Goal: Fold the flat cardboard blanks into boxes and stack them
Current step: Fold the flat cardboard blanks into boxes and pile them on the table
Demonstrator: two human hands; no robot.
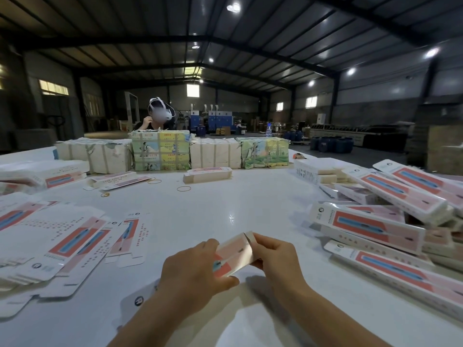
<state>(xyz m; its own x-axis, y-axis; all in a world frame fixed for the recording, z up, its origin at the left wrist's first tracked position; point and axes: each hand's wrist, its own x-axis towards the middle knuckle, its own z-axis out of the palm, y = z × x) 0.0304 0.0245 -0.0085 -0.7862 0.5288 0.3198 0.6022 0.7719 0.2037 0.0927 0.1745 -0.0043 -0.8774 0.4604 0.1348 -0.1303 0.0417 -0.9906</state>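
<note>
Right, the box (234,255) sits between both hands, lifted just above the white bench (225,204). My left hand (193,267) has its grip clamped on the near end, thumb underneath, fingers curled over the top. My right hand (274,254) pinches the far end at the flap. It's a long narrow carton, pink and red with a blue strip, its end flap standing open. Flat blanks (62,246) lie spread to my left, folded boxes (390,221) piled to my right.

Flat blanks (62,244) left, folded boxes (390,221) right, on table (225,204)
</note>
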